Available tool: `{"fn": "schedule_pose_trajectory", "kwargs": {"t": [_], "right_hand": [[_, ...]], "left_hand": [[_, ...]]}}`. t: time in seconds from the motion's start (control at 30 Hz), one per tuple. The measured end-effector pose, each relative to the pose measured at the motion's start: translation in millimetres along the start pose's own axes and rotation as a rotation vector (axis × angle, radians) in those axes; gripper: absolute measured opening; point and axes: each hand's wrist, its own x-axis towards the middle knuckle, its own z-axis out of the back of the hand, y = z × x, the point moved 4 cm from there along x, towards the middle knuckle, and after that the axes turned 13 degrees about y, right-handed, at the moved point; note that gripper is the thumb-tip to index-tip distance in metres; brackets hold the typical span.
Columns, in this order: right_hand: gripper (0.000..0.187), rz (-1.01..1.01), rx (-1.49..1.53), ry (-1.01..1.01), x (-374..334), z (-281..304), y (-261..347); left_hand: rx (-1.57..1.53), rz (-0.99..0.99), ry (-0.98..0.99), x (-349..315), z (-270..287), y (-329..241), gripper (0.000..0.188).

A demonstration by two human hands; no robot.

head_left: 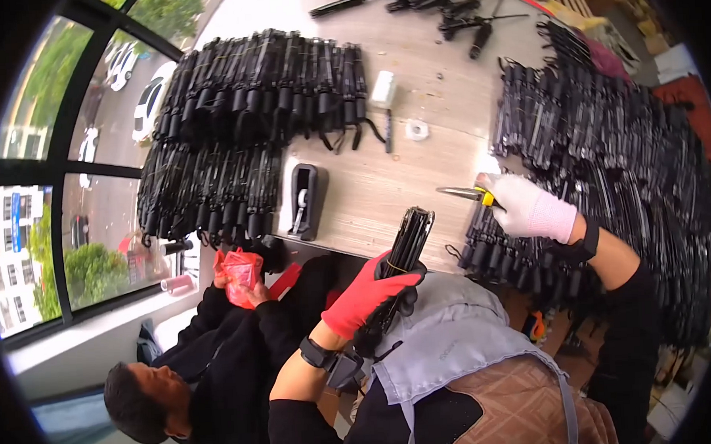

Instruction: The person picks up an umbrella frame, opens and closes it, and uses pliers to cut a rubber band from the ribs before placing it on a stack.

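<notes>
My left hand (pixel 365 294), in a red glove, is closed around a black folded umbrella (pixel 408 239) and holds it upright at the table's near edge. To its right, my right hand (pixel 529 208) wears a white glove and grips yellow-handled pliers (pixel 461 193), whose metal jaws point left over the wooden table (pixel 386 185). That hand hovers just above a big heap of black folded umbrellas (pixel 606 155) on the right side.
A second heap of black umbrellas (pixel 240 124) covers the table's far left. A black tape dispenser (pixel 303 200), a white tape roll (pixel 417 130) and a small white box (pixel 382 88) lie between the heaps. A person (pixel 212 379) in black sits lower left holding a red packet (pixel 241 273). Windows stand at left.
</notes>
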Motion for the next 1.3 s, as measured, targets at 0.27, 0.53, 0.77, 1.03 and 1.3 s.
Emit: {"fn": "schedule_pose_trajectory", "kwargs": {"t": [0.27, 0.53, 0.77, 1.03, 1.3], "right_hand": [[0.042, 0.019, -0.353, -0.036, -34.0, 13.8, 9.6], [0.043, -0.019, -0.514, 0.123, -35.5, 21.8, 14.2], [0.044, 0.027, -0.557, 0.166, -28.3, 19.3, 10.6], [0.040, 0.001, -0.552, 0.253, -19.4, 19.0, 16.2], [0.025, -0.078, -0.709, 0.177, -7.8, 15.6, 23.6]], "left_hand": [[0.192, -0.040, -0.026, 19.7, -20.7, 11.9, 0.019], [0.246, -0.014, -0.045, 27.5, -25.3, 17.8, 0.020], [0.154, 0.018, -0.045, 25.4, -20.2, 22.3, 0.019], [0.222, 0.025, -0.039, 24.6, -11.5, 22.6, 0.021], [0.285, 0.014, -0.065, 25.1, -2.8, 26.1, 0.021]]}}
